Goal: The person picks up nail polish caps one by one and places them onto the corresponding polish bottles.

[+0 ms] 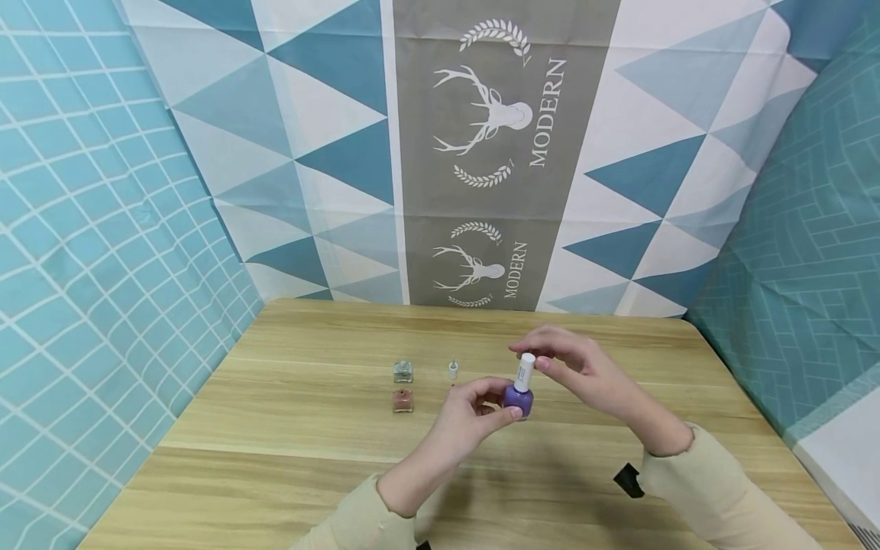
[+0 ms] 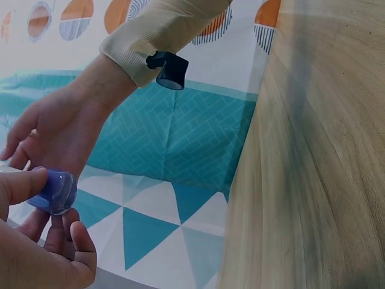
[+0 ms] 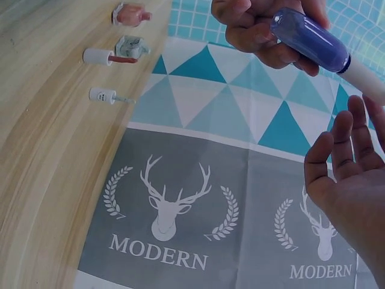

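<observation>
My left hand (image 1: 467, 416) holds a purple nail polish bottle (image 1: 519, 400) above the table, thumb in front and fingers behind. The bottle is slightly tilted and wears a tall white cap (image 1: 525, 373). At that cap is my right hand (image 1: 571, 363), thumb and index finger on either side of it; its other fingers curve loosely in the right wrist view. Two uncapped bottles, a pale glittery one (image 1: 402, 372) and a pink one (image 1: 402, 401), stand on the table to the left. A white brush cap (image 3: 103, 96) and another with a pink-coated brush (image 3: 99, 57) are beside them.
The wooden table (image 1: 289, 428) runs back to a patterned cloth wall (image 1: 474, 153). Tiled-print cloth hangs at the left (image 1: 103, 229) and right. A white object (image 1: 842, 451) is at the right edge. A black wrist camera (image 2: 172, 72) sits on the right sleeve.
</observation>
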The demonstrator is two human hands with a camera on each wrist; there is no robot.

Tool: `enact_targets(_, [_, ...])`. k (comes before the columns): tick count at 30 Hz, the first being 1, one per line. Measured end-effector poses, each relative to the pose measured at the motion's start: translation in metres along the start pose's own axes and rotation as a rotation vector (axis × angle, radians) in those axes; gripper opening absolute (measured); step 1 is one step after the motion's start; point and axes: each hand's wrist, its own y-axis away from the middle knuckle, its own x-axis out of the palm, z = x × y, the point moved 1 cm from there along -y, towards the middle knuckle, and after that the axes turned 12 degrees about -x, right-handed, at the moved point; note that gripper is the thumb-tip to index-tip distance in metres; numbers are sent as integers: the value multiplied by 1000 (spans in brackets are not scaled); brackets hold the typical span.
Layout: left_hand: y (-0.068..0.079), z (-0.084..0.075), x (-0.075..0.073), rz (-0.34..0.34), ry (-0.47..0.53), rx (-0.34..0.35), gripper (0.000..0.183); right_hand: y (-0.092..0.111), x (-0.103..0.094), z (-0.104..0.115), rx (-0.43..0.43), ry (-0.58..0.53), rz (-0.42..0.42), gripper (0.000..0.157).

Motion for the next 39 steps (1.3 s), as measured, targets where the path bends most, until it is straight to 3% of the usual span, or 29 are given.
enact_targets(10, [1, 0, 0, 15, -1, 1, 28, 1, 1, -1, -101, 30, -30, 29])
enact_targets(17, [1, -2, -1, 14, -6, -1, 28, 0, 1, -1, -55, 16, -49, 28])
enact_targets(25, [2, -3, 0, 8, -19, -4, 29, -9, 3, 18, -27, 7, -69, 24])
enact_targets(32, [3, -4, 0, 7, -18, 26, 28, -13, 3, 22, 12, 22, -75, 17])
enact_targets(39, [3, -4, 1, 13, -16, 36, 28, -14, 5, 23, 34, -3, -98, 19])
